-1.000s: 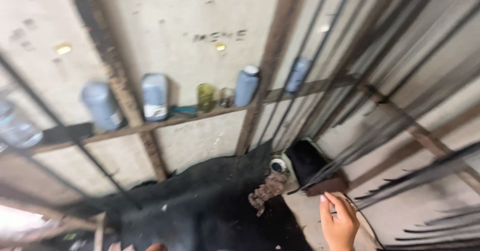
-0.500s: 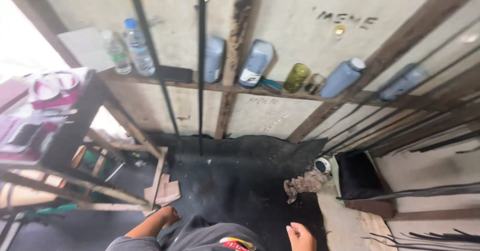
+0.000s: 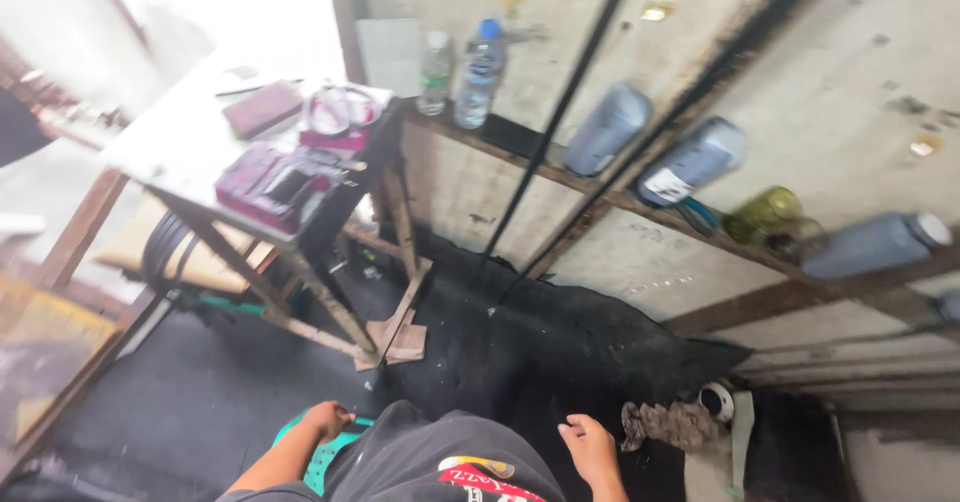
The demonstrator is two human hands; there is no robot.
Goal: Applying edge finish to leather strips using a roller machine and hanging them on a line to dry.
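Below, L hand [image 3: 322,421] on green plastic stool [image 3: 330,452].

- A green plastic seat [image 3: 330,452] is seen at the bottom edge of the view, low over the dark floor; only a small teal part with slots shows, the rest being hidden under dark clothing.
- The seat's front edge is gripped by the left hand [image 3: 327,420], whose fingers are curled down over it.
- A crumpled, dirty grey-brown rag [image 3: 668,424] is seen lying on the dark floor, bunched and uneven, just beside a small round white-rimmed can.
- The rag lies near the right hand [image 3: 590,444], which is held empty with loosely bent fingers, not touching it.
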